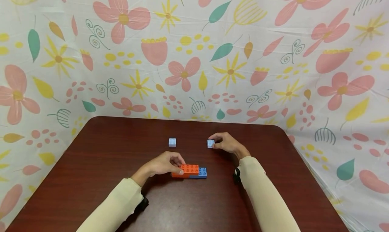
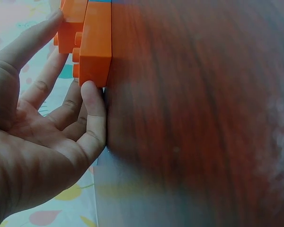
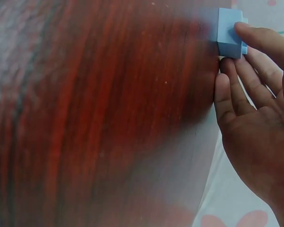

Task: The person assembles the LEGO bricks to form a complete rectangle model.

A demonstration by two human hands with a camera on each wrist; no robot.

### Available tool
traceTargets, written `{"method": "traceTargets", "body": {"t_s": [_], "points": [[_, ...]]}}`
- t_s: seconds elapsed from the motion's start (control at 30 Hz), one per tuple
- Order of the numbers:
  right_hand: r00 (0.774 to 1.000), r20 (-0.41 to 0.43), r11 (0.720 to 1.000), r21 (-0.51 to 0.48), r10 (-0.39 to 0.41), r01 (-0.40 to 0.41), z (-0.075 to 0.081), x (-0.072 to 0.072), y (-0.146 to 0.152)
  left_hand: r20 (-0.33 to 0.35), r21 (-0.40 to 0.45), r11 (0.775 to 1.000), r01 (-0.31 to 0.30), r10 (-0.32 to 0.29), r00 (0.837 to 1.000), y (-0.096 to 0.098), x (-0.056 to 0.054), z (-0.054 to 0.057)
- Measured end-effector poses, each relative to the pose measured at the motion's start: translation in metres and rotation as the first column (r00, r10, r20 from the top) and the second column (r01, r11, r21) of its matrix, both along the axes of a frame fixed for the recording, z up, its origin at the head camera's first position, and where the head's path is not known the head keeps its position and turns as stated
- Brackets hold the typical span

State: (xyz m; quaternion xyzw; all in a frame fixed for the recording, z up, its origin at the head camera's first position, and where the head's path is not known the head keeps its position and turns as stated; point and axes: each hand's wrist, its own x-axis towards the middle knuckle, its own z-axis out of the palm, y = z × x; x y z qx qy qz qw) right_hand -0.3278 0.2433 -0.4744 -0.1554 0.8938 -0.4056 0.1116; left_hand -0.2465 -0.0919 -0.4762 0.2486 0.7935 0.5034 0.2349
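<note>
Near the middle of the table, an orange toy building brick (image 1: 191, 170) lies across a lower orange brick (image 2: 95, 42) and a blue brick (image 1: 203, 172) set end to end. My left hand (image 1: 165, 162) pinches the upper orange brick at its left end between thumb and fingers; its little finger touches the lower one in the left wrist view. Farther back on the right, my right hand (image 1: 228, 143) holds a small light blue brick (image 3: 229, 34) by its sides, thumb against one face. This brick is at the table surface, studs up.
A second small light blue brick (image 1: 172, 143) sits at the back of the dark wooden table (image 1: 121, 140), left of the right hand. Behind the table hangs a white flower-patterned cloth (image 1: 182, 32). Dark bands show at both sleeve cuffs.
</note>
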Motion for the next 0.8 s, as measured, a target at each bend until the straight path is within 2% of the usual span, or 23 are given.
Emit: {"method": "traceTargets", "body": {"t_s": [0.37, 0.8], "points": [[1.000, -0.021, 0.999, 0.039, -0.006, 0.007, -0.0009, -0.0004, -0.0002, 0.002, 0.004, 1.000, 0.004, -0.004, 1.000, -0.0005, 0.0001, 0.0007], [1.000, -0.025, 1.000, 0.015, 0.013, -0.013, 0.0041, 0.0050, -0.0021, 0.010, 0.004, 1.000, 0.007, -0.007, 1.000, -0.0016, 0.0003, 0.0025]]}}
